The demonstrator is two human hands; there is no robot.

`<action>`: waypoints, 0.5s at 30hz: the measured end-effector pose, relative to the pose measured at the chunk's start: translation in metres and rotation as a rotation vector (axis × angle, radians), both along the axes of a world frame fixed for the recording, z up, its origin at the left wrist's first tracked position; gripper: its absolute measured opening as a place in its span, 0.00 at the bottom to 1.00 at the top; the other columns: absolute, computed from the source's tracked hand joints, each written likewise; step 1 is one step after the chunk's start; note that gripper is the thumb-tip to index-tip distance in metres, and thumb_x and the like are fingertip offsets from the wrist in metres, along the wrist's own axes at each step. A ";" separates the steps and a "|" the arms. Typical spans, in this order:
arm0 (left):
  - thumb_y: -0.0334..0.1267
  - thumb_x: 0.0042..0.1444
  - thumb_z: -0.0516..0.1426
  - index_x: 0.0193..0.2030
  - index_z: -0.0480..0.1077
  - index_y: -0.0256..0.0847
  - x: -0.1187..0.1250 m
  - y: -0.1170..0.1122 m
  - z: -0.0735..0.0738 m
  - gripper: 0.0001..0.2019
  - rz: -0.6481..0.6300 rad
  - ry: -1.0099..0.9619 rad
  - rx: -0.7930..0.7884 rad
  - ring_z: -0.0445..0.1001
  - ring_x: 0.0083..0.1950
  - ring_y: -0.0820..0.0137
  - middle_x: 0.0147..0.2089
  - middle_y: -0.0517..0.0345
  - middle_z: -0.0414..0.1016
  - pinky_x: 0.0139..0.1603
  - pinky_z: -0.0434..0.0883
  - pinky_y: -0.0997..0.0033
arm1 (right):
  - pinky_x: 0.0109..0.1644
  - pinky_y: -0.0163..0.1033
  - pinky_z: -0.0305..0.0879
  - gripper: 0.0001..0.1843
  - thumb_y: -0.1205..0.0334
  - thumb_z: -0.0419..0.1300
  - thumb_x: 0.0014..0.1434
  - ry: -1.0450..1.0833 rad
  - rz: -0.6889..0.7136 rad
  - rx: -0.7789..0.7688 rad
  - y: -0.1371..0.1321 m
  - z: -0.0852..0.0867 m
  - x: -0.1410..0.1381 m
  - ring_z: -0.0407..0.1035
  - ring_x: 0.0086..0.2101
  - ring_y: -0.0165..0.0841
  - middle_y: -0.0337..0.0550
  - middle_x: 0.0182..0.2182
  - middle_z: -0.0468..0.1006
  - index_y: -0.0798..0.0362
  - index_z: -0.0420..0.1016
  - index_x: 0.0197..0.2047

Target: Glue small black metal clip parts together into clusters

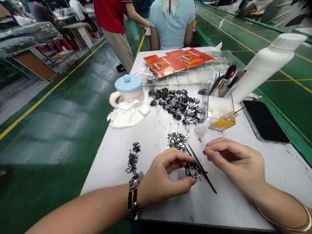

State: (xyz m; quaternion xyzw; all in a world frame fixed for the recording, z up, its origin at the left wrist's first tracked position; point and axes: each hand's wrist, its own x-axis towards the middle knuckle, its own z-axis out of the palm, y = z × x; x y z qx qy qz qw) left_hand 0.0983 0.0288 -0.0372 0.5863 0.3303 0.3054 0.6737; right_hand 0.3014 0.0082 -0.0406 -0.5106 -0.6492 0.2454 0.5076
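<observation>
My left hand (168, 174) grips a small black-and-silver part (192, 169) between thumb and fingers, just above the white table. To its right, my right hand (236, 159) is closed in a pinch on a tiny dark piece (204, 152), too small to name. Black tweezers (203, 172) lie slantwise on the table between the hands. Beyond the left hand is a pile of small silver metal pieces (177, 140). Small black curved pieces (133, 162) lie in a heap left of that hand. Farther back spreads a larger pile of black-and-silver parts (176, 102).
A mug with a blue lid (129, 87) and a crumpled white cloth (128, 114) stand at the left. On the right are a tool holder (220, 113), a white bottle (265, 68) and a phone (265, 122). Orange printed cards (177, 61) lie on a clear tray. Two people are ahead.
</observation>
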 end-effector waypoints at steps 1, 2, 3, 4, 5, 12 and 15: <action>0.29 0.46 0.64 0.44 0.74 0.39 0.000 0.000 0.000 0.16 0.009 0.001 0.015 0.72 0.44 0.70 0.41 0.54 0.69 0.52 0.73 0.70 | 0.31 0.34 0.71 0.05 0.70 0.62 0.56 0.027 0.031 -0.013 -0.001 0.001 -0.003 0.71 0.30 0.31 0.41 0.28 0.76 0.50 0.73 0.31; 0.29 0.47 0.64 0.44 0.74 0.39 0.000 0.000 -0.001 0.16 0.016 -0.004 0.025 0.72 0.44 0.71 0.41 0.55 0.68 0.51 0.73 0.70 | 0.31 0.34 0.71 0.05 0.70 0.61 0.56 0.050 0.067 -0.024 -0.003 0.002 -0.005 0.71 0.29 0.30 0.41 0.28 0.75 0.50 0.73 0.31; 0.29 0.47 0.64 0.45 0.74 0.40 0.001 -0.001 -0.002 0.16 0.023 -0.014 0.034 0.72 0.43 0.72 0.41 0.55 0.67 0.51 0.73 0.71 | 0.30 0.33 0.71 0.05 0.70 0.61 0.57 0.071 0.094 -0.038 -0.004 0.002 -0.007 0.70 0.29 0.30 0.41 0.27 0.75 0.50 0.72 0.31; 0.28 0.47 0.64 0.45 0.74 0.40 0.001 -0.001 -0.002 0.16 0.029 -0.030 0.042 0.72 0.43 0.72 0.41 0.56 0.66 0.51 0.73 0.71 | 0.30 0.33 0.70 0.05 0.70 0.60 0.57 0.090 0.107 -0.056 -0.005 0.001 -0.009 0.70 0.29 0.29 0.40 0.27 0.74 0.50 0.71 0.31; 0.28 0.47 0.63 0.45 0.74 0.40 0.001 -0.001 -0.003 0.16 0.034 -0.044 0.048 0.72 0.43 0.72 0.42 0.55 0.65 0.51 0.74 0.71 | 0.29 0.32 0.70 0.05 0.69 0.60 0.58 0.098 0.104 -0.076 -0.005 0.000 -0.010 0.69 0.28 0.29 0.40 0.27 0.74 0.50 0.71 0.31; 0.26 0.46 0.64 0.46 0.75 0.39 0.001 -0.002 -0.003 0.18 0.011 -0.063 0.012 0.75 0.52 0.67 0.55 0.49 0.71 0.55 0.73 0.72 | 0.32 0.34 0.68 0.05 0.67 0.59 0.60 -0.012 -0.032 -0.045 -0.004 -0.012 -0.009 0.69 0.31 0.30 0.41 0.28 0.73 0.51 0.68 0.32; 0.25 0.46 0.64 0.46 0.75 0.39 0.001 -0.004 -0.003 0.19 0.005 -0.082 -0.008 0.75 0.54 0.66 0.57 0.49 0.73 0.56 0.72 0.73 | 0.33 0.37 0.67 0.05 0.70 0.59 0.59 -0.082 -0.027 0.010 -0.004 -0.014 -0.010 0.69 0.31 0.31 0.41 0.29 0.73 0.51 0.69 0.33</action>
